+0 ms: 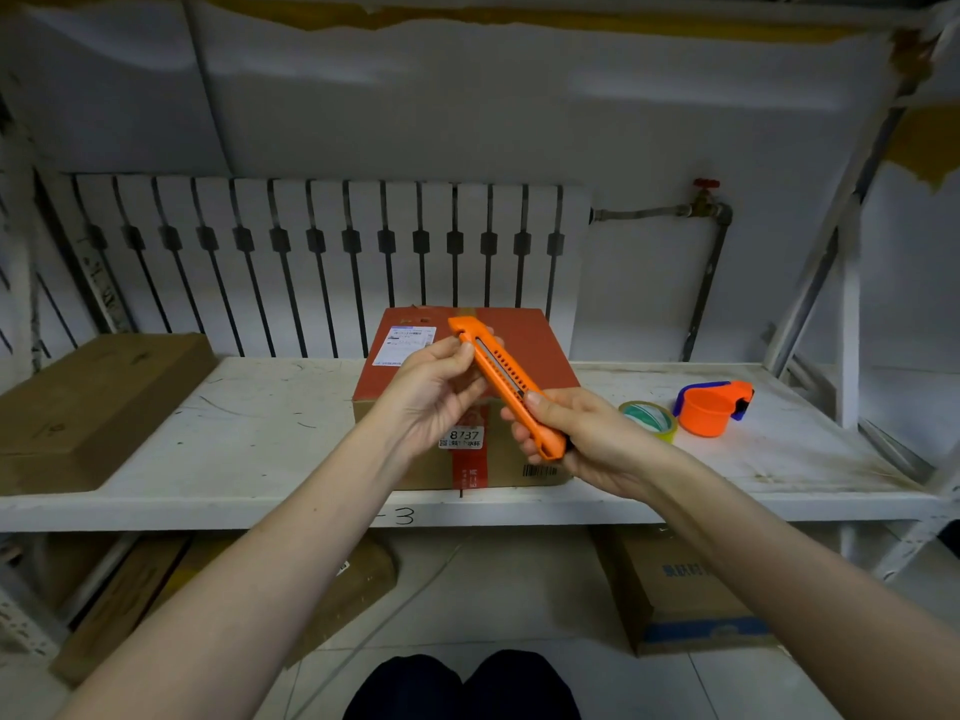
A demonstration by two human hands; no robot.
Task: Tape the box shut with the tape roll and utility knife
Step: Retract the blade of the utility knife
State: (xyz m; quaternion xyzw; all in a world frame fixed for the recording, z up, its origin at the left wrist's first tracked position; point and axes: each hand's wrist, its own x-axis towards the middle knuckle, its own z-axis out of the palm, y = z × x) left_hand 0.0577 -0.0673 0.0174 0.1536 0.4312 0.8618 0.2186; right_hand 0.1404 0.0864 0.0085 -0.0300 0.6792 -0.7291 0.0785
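Observation:
An orange utility knife (506,384) is held slantwise in front of the box, tip up and to the left. My left hand (439,394) pinches its upper end, and my right hand (576,439) grips its lower end with the thumb on the slider. No blade shows past the tip. Behind them the cardboard box (540,350) with a red top and shipping labels rests on the white shelf (249,433), flaps down. A roll of clear tape (649,419) lies on the shelf to the right of the box.
An orange and blue tape dispenser (712,407) stands beside the tape roll. A flat brown carton (88,407) lies at the shelf's left end. More cartons (680,589) sit on the floor under the shelf. A radiator (311,252) lines the wall behind.

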